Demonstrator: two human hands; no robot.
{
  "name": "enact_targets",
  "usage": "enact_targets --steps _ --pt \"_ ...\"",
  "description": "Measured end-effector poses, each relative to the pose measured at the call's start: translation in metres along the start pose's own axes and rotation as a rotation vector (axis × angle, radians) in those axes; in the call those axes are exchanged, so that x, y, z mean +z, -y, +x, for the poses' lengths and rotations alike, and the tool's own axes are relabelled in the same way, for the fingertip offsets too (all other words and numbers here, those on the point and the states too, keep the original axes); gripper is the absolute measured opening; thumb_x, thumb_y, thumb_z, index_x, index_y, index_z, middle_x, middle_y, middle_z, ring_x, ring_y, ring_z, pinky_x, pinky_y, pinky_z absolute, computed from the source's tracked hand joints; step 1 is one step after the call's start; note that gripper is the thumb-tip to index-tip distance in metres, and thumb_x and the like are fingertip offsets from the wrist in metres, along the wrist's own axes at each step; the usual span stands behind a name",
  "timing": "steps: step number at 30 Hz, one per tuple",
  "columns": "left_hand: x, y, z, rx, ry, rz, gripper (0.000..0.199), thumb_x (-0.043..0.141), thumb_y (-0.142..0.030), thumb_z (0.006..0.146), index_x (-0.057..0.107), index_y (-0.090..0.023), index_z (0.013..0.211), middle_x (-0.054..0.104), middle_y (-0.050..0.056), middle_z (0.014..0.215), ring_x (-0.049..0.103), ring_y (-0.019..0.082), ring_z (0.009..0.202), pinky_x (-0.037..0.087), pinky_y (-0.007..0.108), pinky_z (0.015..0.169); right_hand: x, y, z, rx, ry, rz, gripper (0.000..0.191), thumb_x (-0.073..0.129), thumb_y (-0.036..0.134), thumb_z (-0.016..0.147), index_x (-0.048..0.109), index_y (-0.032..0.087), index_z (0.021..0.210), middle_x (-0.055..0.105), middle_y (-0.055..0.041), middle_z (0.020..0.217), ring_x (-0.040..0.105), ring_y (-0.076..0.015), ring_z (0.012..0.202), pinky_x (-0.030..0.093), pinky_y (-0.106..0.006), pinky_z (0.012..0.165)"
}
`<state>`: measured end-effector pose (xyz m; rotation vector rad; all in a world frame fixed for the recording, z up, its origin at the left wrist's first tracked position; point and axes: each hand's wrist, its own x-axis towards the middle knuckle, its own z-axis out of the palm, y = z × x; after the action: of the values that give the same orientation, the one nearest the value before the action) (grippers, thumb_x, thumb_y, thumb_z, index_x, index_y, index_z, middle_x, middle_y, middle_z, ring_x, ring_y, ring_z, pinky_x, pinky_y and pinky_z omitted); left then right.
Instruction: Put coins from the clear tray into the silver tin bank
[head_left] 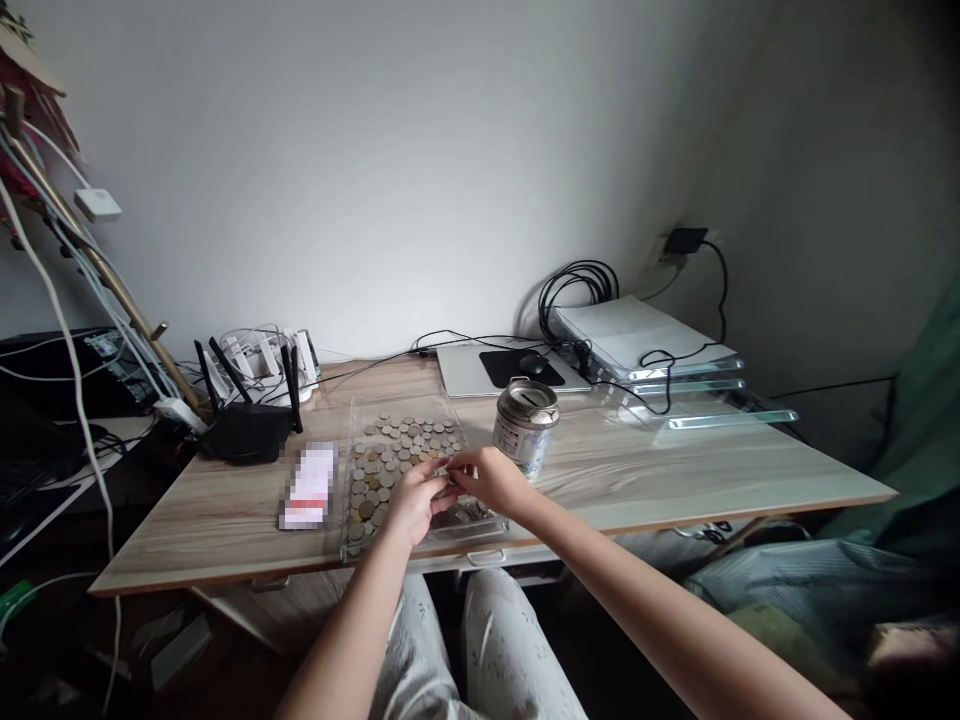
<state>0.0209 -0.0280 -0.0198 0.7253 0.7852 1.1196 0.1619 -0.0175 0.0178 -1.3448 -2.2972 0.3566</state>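
Note:
Many round coins [386, 455] in silver and brass tones are spread over a clear plastic tray [442, 404] on the table. Over the tray's front right part, my left hand [417, 502] is half turned up, its fingers curled in against my right hand [486, 478]. The fingertips of my right hand are pinched together on what looks like a coin. Whatever lies inside my left fingers is hidden. Just behind my right wrist stands a round tin [526, 420] with a slot in its silver lid and a printed side, partly covered by my hand.
A blurred-out phone-like slab [308, 486] lies left of the tray, near a black router [247, 432]. Behind are a silver laptop [461, 370], a black mouse [533, 363] and stacked clear trays [645, 335] with paper. Cables run along the wall. The table's front edge is close to my legs.

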Motion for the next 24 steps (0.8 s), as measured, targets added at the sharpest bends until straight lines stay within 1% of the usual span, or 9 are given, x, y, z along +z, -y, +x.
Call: enact_targets --steps 3,5,8,11,14,16,19,22,24 --pt "0.000 -0.002 -0.001 -0.013 -0.002 -0.031 0.022 0.052 -0.008 0.073 0.059 -0.012 0.093 0.065 0.009 0.084 0.063 0.015 0.072 0.051 0.025 0.062 0.002 0.000 0.004 0.024 -0.005 0.061 0.016 0.052 0.022 0.070 0.066 0.020 0.076 0.064 -0.0016 0.069 0.055 -0.0120 0.061 0.038 -0.021 0.056" --pt "0.001 -0.003 -0.003 -0.015 -0.004 -0.055 0.019 0.051 -0.012 0.075 0.057 -0.011 0.093 0.065 0.009 0.081 0.063 0.016 0.072 0.051 0.026 0.062 -0.012 0.003 0.006 -0.003 -0.024 0.095 0.015 0.052 0.021 0.069 0.066 0.019 0.074 0.064 -0.0015 0.067 0.055 -0.0118 0.059 0.038 -0.021 0.055" --pt "0.002 -0.006 -0.005 -0.017 0.012 -0.092 0.021 0.050 -0.019 0.078 0.054 -0.010 0.096 0.065 0.010 0.075 0.064 0.017 0.072 0.050 0.027 0.063 -0.053 0.003 0.011 -0.020 -0.226 0.089 0.016 0.051 0.023 0.071 0.065 0.018 0.078 0.065 -0.0026 0.071 0.056 -0.0122 0.062 0.040 -0.021 0.057" --pt "0.003 -0.007 -0.007 -0.014 0.029 -0.091 0.021 0.048 -0.020 0.078 0.052 -0.011 0.096 0.066 0.011 0.077 0.064 0.018 0.073 0.049 0.027 0.066 -0.097 -0.010 0.021 0.095 -0.443 -0.024 0.019 0.052 0.027 0.071 0.065 0.019 0.081 0.065 -0.0028 0.074 0.056 -0.0129 0.065 0.040 -0.022 0.059" --pt "0.003 -0.009 -0.008 -0.030 0.022 -0.077 0.019 0.044 -0.018 0.080 0.051 -0.012 0.096 0.066 0.011 0.079 0.064 0.017 0.075 0.049 0.027 0.067 -0.121 -0.029 0.030 0.285 -0.415 -0.224 0.017 0.054 0.028 0.066 0.067 0.021 0.076 0.065 -0.0027 0.072 0.056 -0.0150 0.066 0.036 -0.023 0.054" --pt "0.003 -0.009 -0.007 -0.038 0.014 -0.076 0.020 0.043 -0.018 0.080 0.050 -0.012 0.097 0.065 0.011 0.080 0.064 0.017 0.075 0.048 0.027 0.068 -0.125 -0.039 0.033 0.372 -0.343 -0.351 0.016 0.055 0.027 0.063 0.067 0.023 0.073 0.064 -0.0026 0.074 0.055 -0.0162 0.067 0.033 -0.023 0.051" --pt "0.002 -0.009 -0.006 -0.046 0.007 -0.089 0.021 0.041 -0.020 0.081 0.049 -0.012 0.099 0.065 0.012 0.083 0.063 0.017 0.077 0.047 0.027 0.069 -0.123 -0.047 0.034 0.415 -0.309 -0.470 0.018 0.053 0.025 0.065 0.067 0.024 0.074 0.064 -0.0030 0.078 0.054 -0.0164 0.069 0.031 -0.023 0.052" --pt "0.000 -0.009 -0.005 -0.069 -0.002 -0.117 0.024 0.041 -0.024 0.081 0.049 -0.012 0.100 0.064 0.012 0.085 0.063 0.017 0.078 0.046 0.028 0.071 -0.119 -0.042 0.032 0.427 -0.304 -0.505 0.019 0.051 0.027 0.068 0.067 0.023 0.078 0.064 -0.0043 0.078 0.053 -0.0171 0.071 0.032 -0.024 0.054" --pt "-0.002 -0.009 -0.003 -0.081 -0.016 -0.148 0.025 0.041 -0.027 0.082 0.048 -0.013 0.101 0.064 0.012 0.086 0.063 0.018 0.079 0.046 0.028 0.072 -0.112 -0.030 0.028 0.362 -0.366 -0.502 0.022 0.048 0.028 0.073 0.066 0.022 0.084 0.063 -0.0055 0.082 0.053 -0.0181 0.076 0.033 -0.024 0.057"
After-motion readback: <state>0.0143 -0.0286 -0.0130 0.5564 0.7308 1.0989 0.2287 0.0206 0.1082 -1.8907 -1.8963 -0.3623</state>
